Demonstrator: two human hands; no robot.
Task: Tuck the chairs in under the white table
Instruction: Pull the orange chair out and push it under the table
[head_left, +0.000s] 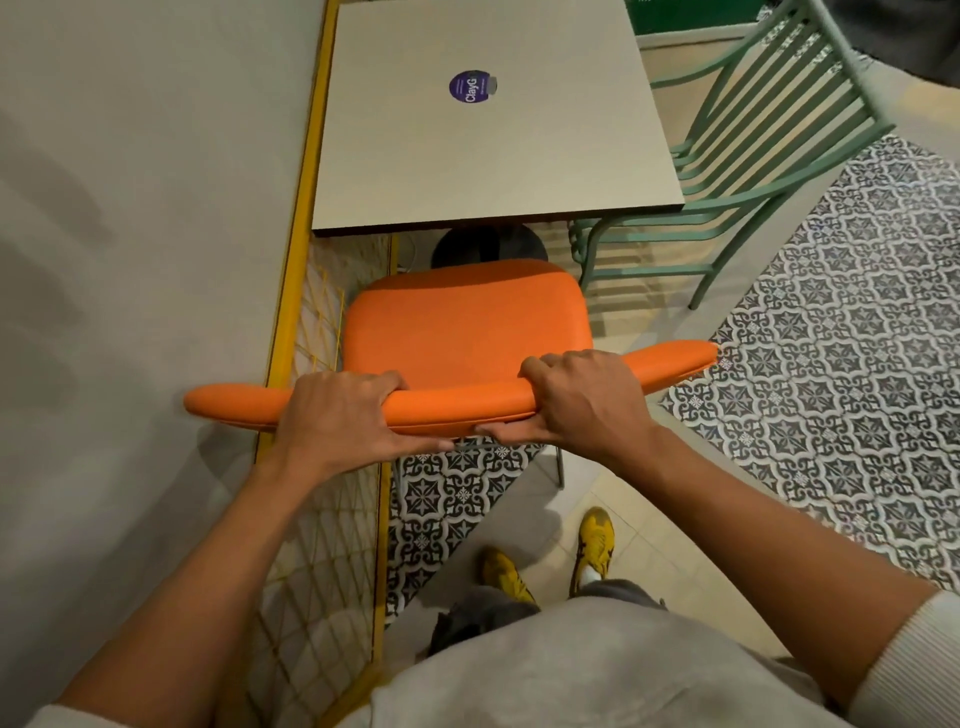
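An orange padded chair (467, 322) stands in front of me, its seat facing the white table (483, 156). The seat's front edge lies just short of the table's near edge, above the table's dark round base (488, 244). My left hand (343, 415) grips the left part of the curved orange backrest. My right hand (582, 400) grips the backrest right of centre, thumb underneath. A green slatted metal chair (748, 135) stands at the table's right side, its seat partly under the tabletop.
A grey wall (130, 208) with a yellow frame and wire grid (311, 332) runs close along the left of the chair and table. A round purple sticker (467, 87) sits on the tabletop. Patterned floor tiles (831, 364) spread to the right. My yellow shoes (592, 545) stand behind the chair.
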